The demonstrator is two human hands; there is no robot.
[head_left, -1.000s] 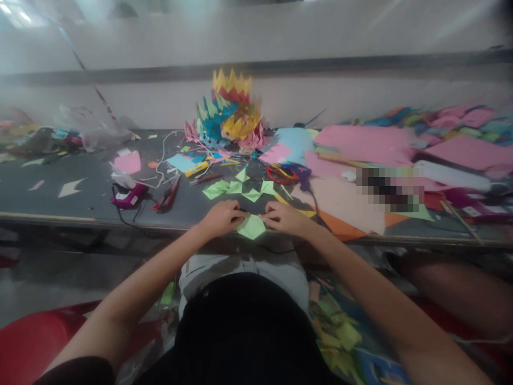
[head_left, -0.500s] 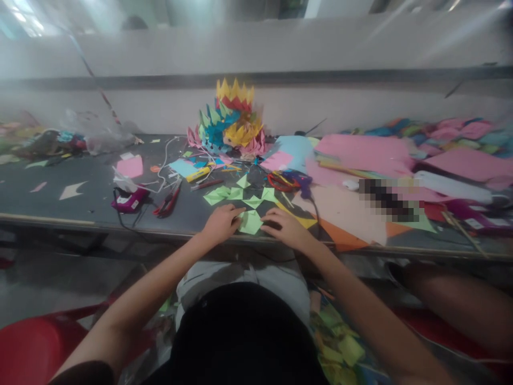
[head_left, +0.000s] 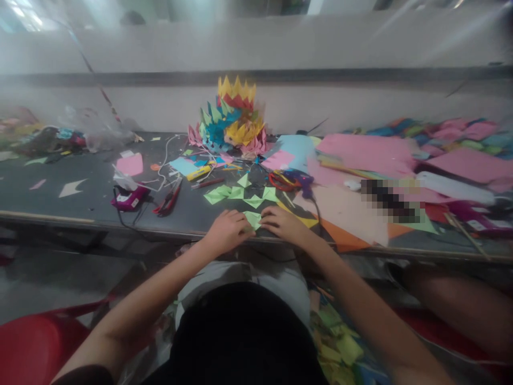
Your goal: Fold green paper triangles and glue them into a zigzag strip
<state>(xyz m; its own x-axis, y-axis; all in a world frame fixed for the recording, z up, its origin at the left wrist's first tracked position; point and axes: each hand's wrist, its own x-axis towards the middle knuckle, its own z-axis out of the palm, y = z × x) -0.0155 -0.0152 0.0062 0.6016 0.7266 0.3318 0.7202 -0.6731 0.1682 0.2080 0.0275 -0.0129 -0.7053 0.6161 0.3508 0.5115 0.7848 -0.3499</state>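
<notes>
A light green piece of paper (head_left: 252,218) lies at the table's front edge between my two hands, partly covered by them. My left hand (head_left: 229,229) has curled fingers pressed on its left side. From the right, my right hand (head_left: 279,223) holds the opposite side with its fingertips. Just beyond are several folded green paper pieces (head_left: 254,201), one of them (head_left: 243,181) set farther back. The exact folds under my fingers are hidden.
A colourful folded-paper model (head_left: 232,123) stands at the back. Red-handled pliers (head_left: 169,199), a purple device (head_left: 130,199), a yellow cutter (head_left: 199,172), red scissors (head_left: 282,182) and a glue gun (head_left: 305,182) lie around. Pink sheets (head_left: 364,149) cover the right side.
My left hand has moved right and slightly down over the green paper, covering more of its left side. The paper's visible area is smaller. My right hand has barely moved.
</notes>
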